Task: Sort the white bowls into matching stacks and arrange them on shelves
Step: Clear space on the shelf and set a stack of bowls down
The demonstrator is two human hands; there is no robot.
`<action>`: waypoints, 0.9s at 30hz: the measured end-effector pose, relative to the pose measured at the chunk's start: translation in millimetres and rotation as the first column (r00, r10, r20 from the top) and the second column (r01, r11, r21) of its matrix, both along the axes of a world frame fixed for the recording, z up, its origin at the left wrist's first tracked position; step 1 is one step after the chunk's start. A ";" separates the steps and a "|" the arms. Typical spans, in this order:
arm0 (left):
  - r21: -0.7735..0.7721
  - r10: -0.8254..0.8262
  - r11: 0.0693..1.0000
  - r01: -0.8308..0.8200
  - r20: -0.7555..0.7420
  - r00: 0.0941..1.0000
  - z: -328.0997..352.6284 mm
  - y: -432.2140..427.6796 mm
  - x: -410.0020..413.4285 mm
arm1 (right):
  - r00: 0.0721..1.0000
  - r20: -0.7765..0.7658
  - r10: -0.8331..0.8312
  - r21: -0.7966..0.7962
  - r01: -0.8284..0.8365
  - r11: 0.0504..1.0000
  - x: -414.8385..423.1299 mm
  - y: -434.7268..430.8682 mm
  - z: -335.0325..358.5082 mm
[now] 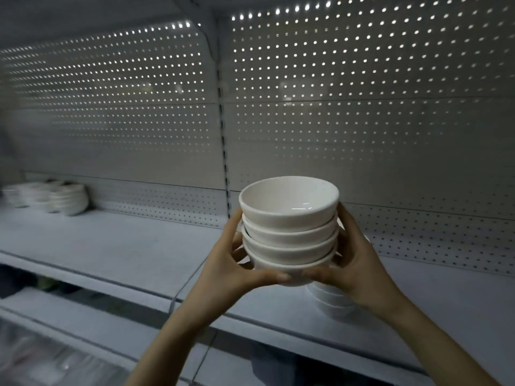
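A stack of several white bowls hangs in the air above the grey shelf. My left hand grips its left side, thumb under the lowest bowl. My right hand grips the right side the same way. Below and behind my right hand, another stack of white bowls stands on the shelf, partly hidden. A blurred group of white bowl stacks sits at the far left of the shelf, close to the back wall.
A perforated back panel closes the shelf behind, with a slotted upright post in the middle. A seam divides the shelf into two boards. A lower shelf shows at the bottom left, its contents dark and blurred.
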State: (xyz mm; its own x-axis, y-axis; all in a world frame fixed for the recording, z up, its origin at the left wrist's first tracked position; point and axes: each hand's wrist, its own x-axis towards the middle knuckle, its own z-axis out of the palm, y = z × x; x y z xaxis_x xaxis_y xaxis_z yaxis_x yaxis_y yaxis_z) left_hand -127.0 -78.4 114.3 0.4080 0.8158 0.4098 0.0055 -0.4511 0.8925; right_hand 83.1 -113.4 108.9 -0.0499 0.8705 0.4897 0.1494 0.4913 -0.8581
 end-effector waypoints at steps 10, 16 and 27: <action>-0.035 0.181 0.983 -0.181 -0.009 0.983 -5.5 15.9 -119.9 | 0.989 0.001 0.151 -0.037 -0.151 0.988 -115.0 53.8 -9.6; -0.057 0.232 0.971 -0.231 0.006 0.973 -8.3 50.5 -156.9 | 0.976 -0.019 0.217 -0.037 -0.218 0.975 -155.3 103.7 -10.5; -0.086 0.296 0.950 -0.299 -0.049 0.954 -1.9 171.9 -214.5 | 0.954 -0.105 0.280 -0.036 -0.285 0.958 -217.5 231.4 -13.5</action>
State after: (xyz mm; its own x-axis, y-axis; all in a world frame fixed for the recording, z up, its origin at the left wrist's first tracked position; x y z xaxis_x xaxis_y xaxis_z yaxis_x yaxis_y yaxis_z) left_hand -341.5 93.6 112.4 0.1537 0.9357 0.3175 0.1596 -0.3406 0.9266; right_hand -134.4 118.0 95.4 -0.2517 0.8511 0.4607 -0.0750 0.4574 -0.8861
